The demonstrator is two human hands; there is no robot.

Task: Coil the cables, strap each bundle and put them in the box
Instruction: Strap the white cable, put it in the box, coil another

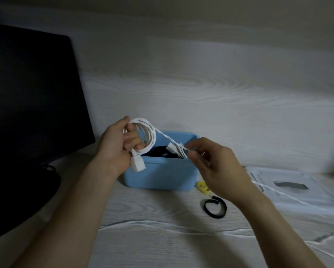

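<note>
My left hand (117, 146) grips a coil of white cable (145, 132) just above the left end of the blue box (160, 176); one white plug (137, 165) hangs below the hand. A strand runs from the coil to my right hand (214, 165), which pinches the cable near its other white plug (173, 148) over the box. Dark cable lies inside the box (160, 151). A black strap (214, 207), curled into a loop, lies on the table right of the box, beside a small yellow piece (202, 187).
A black monitor (30, 97) and its stand fill the left side. White paper sheets (290, 186) lie at the right on the pale wood-grain table (152, 238). More white cable (297, 200) trails across the right of the table. A wall stands behind the box.
</note>
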